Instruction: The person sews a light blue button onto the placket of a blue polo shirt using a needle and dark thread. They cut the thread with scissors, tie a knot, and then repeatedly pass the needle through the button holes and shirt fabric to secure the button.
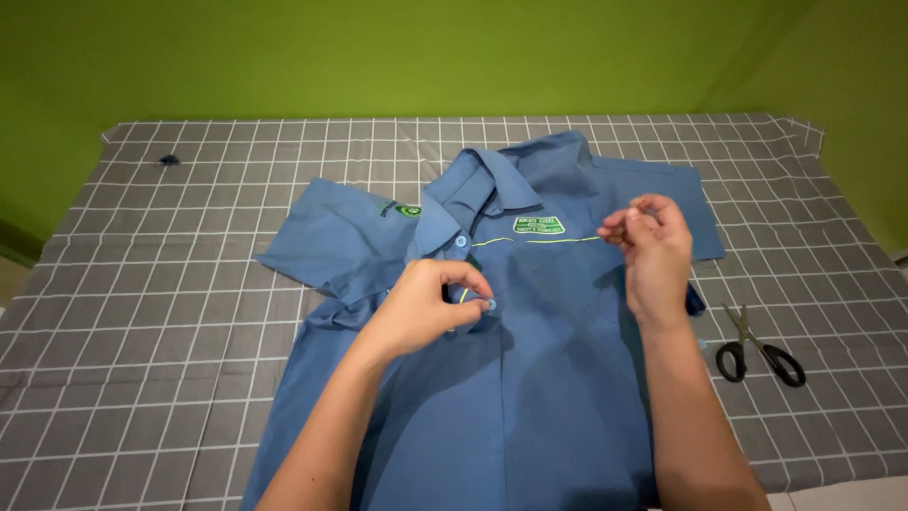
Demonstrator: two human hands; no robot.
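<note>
While the blue shirt (530,378) lies spread flat on the grey checked sheet (170,312), your left hand (426,308) is pinching its front placket right by a blue button (491,305). Your right hand (653,251) hovers above the chest, fingertips pinched together, can't tell on what. Black-handled scissors (759,350) sit just right of the shirt.

Shirt (530,378) lies on the sheet (189,378), scissors (759,352) right, perhaps a spool (169,159) far left.
</note>
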